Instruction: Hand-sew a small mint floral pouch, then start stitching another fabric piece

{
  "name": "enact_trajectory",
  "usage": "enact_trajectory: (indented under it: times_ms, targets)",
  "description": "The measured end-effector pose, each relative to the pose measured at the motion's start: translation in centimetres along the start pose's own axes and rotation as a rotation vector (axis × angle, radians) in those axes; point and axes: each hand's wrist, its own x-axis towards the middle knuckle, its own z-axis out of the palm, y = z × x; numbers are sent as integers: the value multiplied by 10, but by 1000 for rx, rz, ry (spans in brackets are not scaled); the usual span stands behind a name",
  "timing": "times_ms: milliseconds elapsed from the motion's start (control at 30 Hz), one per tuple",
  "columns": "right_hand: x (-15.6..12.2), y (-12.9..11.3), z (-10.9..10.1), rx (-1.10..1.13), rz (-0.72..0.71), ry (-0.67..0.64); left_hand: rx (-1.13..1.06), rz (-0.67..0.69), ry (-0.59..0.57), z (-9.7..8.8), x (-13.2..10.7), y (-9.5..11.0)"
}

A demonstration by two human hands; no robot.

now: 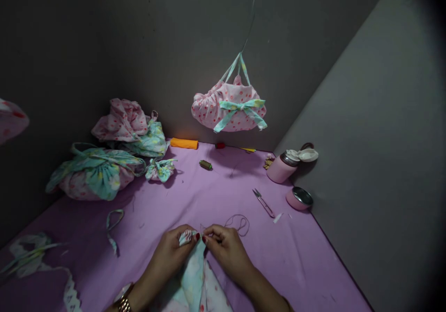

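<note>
My left hand point(174, 248) is closed on a piece of pale mint and pink printed fabric point(193, 275), its thumb and fingers pinching the gathered top edge. Right beside it, my right hand point(225, 247) pinches at the same edge, fingertips almost meeting the left ones. Whatever is between the right fingertips is too small to make out. A loose loop of dark thread point(244, 226) lies on the cloth just beyond the right hand. The fabric hangs down toward me, with a seam between its mint part and its dotted part.
Thread snips point(264, 204), a pink flask point(282, 167) and its pink lid point(299, 198) stand right on the purple cloth point(278, 256). A green thread spool point(205, 165) lies behind. Sewn fabric bundles point(104, 172) fill the left; a pink dotted pouch point(237, 107) hangs above the back.
</note>
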Motion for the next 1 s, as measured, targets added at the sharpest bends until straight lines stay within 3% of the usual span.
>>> enact_trajectory:
  times_ms: [500, 1000]
  targets:
    - [2, 2, -5, 461, 253, -136, -296, -131, -85, 2, 5, -1]
    - [4, 10, -5, 580, 213, -188, -429, -184, -134, 3, 6, -1]
